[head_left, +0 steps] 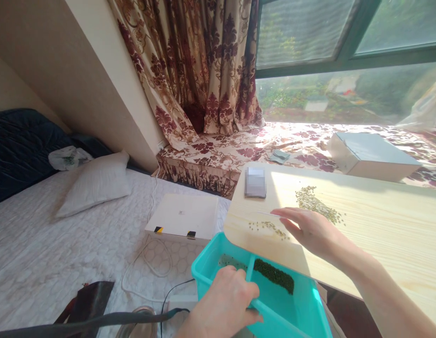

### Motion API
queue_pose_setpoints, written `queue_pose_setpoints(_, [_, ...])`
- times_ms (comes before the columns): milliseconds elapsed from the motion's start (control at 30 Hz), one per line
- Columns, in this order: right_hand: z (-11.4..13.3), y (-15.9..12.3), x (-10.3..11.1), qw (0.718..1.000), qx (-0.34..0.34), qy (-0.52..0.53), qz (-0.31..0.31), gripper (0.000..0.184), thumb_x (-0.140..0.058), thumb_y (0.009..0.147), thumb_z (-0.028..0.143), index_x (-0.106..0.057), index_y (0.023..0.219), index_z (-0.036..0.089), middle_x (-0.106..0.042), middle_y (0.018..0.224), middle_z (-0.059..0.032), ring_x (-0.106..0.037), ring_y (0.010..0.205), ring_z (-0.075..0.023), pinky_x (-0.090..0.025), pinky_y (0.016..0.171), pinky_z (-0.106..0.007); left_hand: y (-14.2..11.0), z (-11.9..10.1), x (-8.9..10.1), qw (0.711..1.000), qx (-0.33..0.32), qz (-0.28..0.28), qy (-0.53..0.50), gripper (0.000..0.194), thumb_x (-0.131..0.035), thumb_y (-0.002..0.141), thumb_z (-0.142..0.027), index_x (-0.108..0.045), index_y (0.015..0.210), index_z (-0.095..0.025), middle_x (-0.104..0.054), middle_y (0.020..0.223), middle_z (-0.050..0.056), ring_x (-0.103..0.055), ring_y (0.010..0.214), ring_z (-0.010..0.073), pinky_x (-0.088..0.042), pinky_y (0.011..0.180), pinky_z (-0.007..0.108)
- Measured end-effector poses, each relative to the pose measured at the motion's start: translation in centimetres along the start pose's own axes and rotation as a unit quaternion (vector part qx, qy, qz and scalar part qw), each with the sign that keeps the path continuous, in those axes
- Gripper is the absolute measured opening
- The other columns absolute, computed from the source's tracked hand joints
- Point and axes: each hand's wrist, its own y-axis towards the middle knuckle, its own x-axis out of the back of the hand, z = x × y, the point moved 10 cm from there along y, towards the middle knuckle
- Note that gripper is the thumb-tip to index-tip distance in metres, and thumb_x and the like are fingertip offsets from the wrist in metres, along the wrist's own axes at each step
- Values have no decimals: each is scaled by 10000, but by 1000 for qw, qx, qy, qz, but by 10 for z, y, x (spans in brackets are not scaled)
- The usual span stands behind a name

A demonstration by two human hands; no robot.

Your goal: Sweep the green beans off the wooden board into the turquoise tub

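My left hand is closed at the near rim of a teal divided bin, beside the divider; some of its fingers are hidden. In the bin's right compartment lies a strip of dark green beans; a paler patch of small grains shows in the left one, partly behind my hand. Over the wooden board my right hand pinches a thin white stick. Below its fingertips are a few scattered yellowish-green beans, and a bigger spread of beans lies just beyond the hand.
A dark flat object sits at the far left corner of the wooden board. Beyond stands a white box on the flowered window ledge. Left of the bin, another white box, cables and a pillow rest on the bed.
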Motion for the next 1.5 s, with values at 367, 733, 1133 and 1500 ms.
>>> queue_pose_setpoints(367, [-50,-80,8,986,-156,-36,-37,376,-473,894,361,-784,1097,302,-813,931,-56,-755,754,-253,-548,589,-319,3,-3,10,1000,0,8,18,284,-794,872,-487,-723,880,-212,-671,886,53,-640,908,269,-491,758,312])
queue_pose_setpoints(733, [-33,-106,4,984,-174,-40,-3,405,-445,879,297,-767,1123,323,-806,831,-23,-751,690,-239,-516,520,-299,2,-4,11,1000,3,13,22,269,-777,890,-468,-720,886,-206,-678,905,65,-641,909,270,-483,750,310])
queue_pose_setpoints(1133, [-12,-94,0,989,-143,-42,15,370,-466,872,277,-759,1088,339,-797,794,-25,-727,631,-219,-456,474,-267,-2,-4,12,1000,4,8,23,292,-788,879,-490,-721,881,-207,-677,896,59,-640,899,267,-478,738,303])
queue_pose_setpoints(1500, [7,-48,-12,993,-109,-41,-10,375,-437,890,286,-750,1098,291,-780,762,-30,-683,595,-205,-438,529,-288,-11,9,18,999,32,6,16,283,-794,880,-476,-728,889,-201,-684,907,65,-650,912,272,-496,761,319])
